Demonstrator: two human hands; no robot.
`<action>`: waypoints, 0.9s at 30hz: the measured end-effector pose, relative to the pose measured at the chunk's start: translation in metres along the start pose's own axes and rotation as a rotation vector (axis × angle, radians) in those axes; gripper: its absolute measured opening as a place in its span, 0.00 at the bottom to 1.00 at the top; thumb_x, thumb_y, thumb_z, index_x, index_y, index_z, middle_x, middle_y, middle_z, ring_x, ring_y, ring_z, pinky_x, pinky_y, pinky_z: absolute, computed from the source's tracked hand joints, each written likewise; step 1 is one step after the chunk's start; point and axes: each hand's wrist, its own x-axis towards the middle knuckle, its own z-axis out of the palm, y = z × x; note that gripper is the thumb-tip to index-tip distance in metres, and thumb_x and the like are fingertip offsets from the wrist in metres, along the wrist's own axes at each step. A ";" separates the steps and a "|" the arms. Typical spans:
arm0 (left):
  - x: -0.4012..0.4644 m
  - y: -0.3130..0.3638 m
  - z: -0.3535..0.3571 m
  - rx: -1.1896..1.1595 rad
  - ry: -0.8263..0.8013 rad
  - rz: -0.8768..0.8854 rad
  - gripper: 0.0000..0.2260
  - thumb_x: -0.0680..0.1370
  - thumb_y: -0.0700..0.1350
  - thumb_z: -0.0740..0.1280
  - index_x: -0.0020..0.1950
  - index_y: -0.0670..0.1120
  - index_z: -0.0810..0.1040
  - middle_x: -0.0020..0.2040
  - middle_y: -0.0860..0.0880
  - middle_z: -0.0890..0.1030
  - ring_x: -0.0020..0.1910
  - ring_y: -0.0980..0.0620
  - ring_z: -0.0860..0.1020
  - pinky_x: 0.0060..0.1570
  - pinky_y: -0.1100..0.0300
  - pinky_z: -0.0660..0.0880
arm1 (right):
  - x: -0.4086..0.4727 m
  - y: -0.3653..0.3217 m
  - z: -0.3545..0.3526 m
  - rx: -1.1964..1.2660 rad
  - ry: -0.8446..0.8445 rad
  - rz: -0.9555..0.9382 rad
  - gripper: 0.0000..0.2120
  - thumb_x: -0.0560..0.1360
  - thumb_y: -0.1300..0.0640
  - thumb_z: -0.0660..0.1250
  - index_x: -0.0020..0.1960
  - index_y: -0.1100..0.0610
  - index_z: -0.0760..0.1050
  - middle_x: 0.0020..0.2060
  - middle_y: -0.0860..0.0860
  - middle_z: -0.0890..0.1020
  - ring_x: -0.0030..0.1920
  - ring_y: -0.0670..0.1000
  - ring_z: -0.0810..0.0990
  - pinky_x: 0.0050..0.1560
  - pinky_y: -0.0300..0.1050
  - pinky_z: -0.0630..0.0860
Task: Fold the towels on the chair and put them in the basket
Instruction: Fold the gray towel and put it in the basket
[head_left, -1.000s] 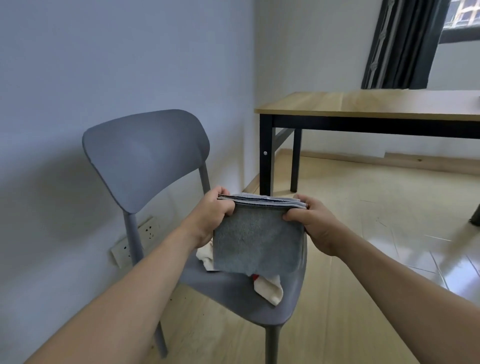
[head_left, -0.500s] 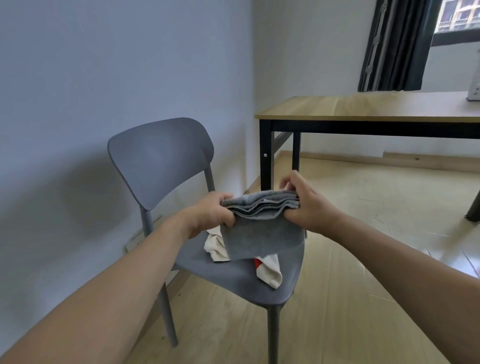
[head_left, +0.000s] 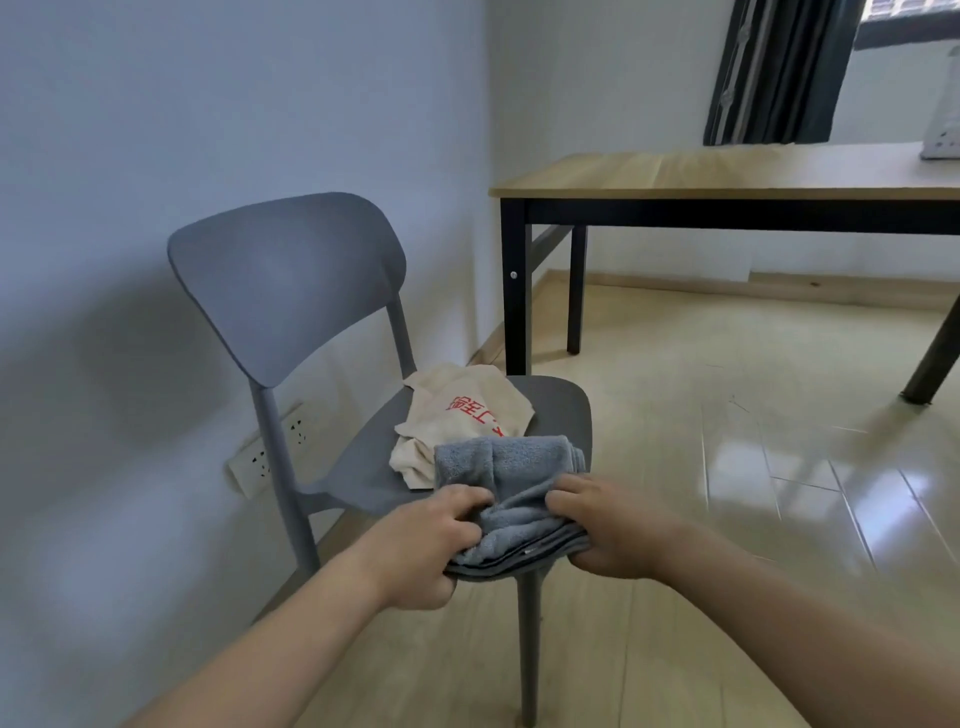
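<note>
A folded grey terry towel (head_left: 511, 480) is held flat at the front edge of the grey plastic chair (head_left: 291, 291), layered edges toward the person. It is gripped on both sides, left hand (head_left: 431, 545) at 9 o'clock and right hand (head_left: 605, 525) at 3 o'clock, fingers (head_left: 563, 500) curled over the top, thumbs beneath; judged to keep the layers from slipping apart. A crumpled cream towel with red lettering (head_left: 462, 410) lies unfolded on the seat at 12 o'clock of the grey one. Count: two towels, one chair, one wooden counter (head_left: 727, 171). No basket is clearly seen
</note>
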 end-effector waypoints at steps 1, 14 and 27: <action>0.000 -0.002 -0.001 -0.037 -0.017 -0.033 0.12 0.67 0.43 0.64 0.48 0.45 0.80 0.74 0.52 0.63 0.71 0.53 0.65 0.62 0.58 0.72 | 0.000 0.002 -0.002 0.020 0.013 0.028 0.09 0.68 0.53 0.67 0.47 0.54 0.74 0.48 0.49 0.78 0.48 0.51 0.76 0.48 0.39 0.71; 0.001 0.001 -0.012 0.042 -0.038 -0.089 0.25 0.70 0.49 0.63 0.67 0.60 0.63 0.59 0.57 0.72 0.55 0.55 0.74 0.48 0.59 0.75 | -0.020 -0.006 0.008 0.829 0.050 0.658 0.19 0.73 0.33 0.58 0.52 0.48 0.67 0.50 0.47 0.72 0.45 0.46 0.73 0.44 0.41 0.73; 0.000 -0.001 0.008 0.194 0.119 -0.091 0.19 0.63 0.36 0.68 0.53 0.46 0.78 0.42 0.52 0.78 0.40 0.51 0.78 0.34 0.60 0.76 | -0.024 -0.012 -0.013 0.930 -0.017 0.884 0.08 0.76 0.57 0.66 0.39 0.57 0.71 0.40 0.54 0.78 0.40 0.50 0.77 0.36 0.42 0.79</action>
